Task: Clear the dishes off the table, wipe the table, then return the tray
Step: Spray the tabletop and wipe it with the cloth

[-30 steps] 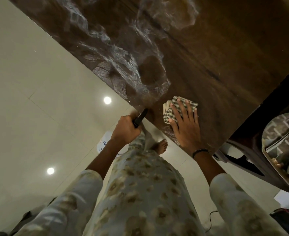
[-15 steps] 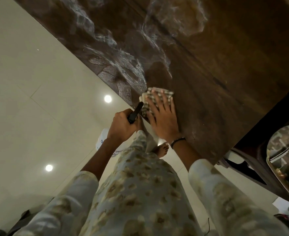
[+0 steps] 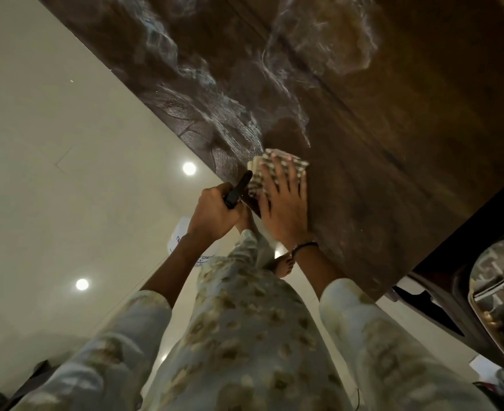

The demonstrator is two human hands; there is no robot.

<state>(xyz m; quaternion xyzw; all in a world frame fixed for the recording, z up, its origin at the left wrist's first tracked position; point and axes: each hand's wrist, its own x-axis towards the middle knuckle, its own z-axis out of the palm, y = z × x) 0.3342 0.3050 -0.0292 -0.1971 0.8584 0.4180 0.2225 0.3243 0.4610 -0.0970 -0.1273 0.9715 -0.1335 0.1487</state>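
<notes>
A folded checked cloth (image 3: 296, 166) lies on the dark wooden table (image 3: 393, 143) close to its near edge. My right hand (image 3: 285, 203) presses flat on the cloth with straight fingers. Just left of it, at the table's edge, my left hand (image 3: 215, 213) grips a spray bottle by its black trigger (image 3: 239, 188); the white bottle body (image 3: 182, 235) hangs below my wrist. Whitish wet streaks (image 3: 215, 93) cover the tabletop beyond the cloth. A round metal tray (image 3: 482, 310) with dishes on it shows at the right edge.
A dark chair (image 3: 440, 301) stands under the table's right corner, in front of the tray. Glossy cream floor tiles (image 3: 52, 173) stretch to the left of the table. My bare foot (image 3: 283, 264) stands on the floor below the table edge.
My right hand has slid the cloth left along the near table edge, up beside my left hand. The left hand has stayed at the edge with the spray bottle.
</notes>
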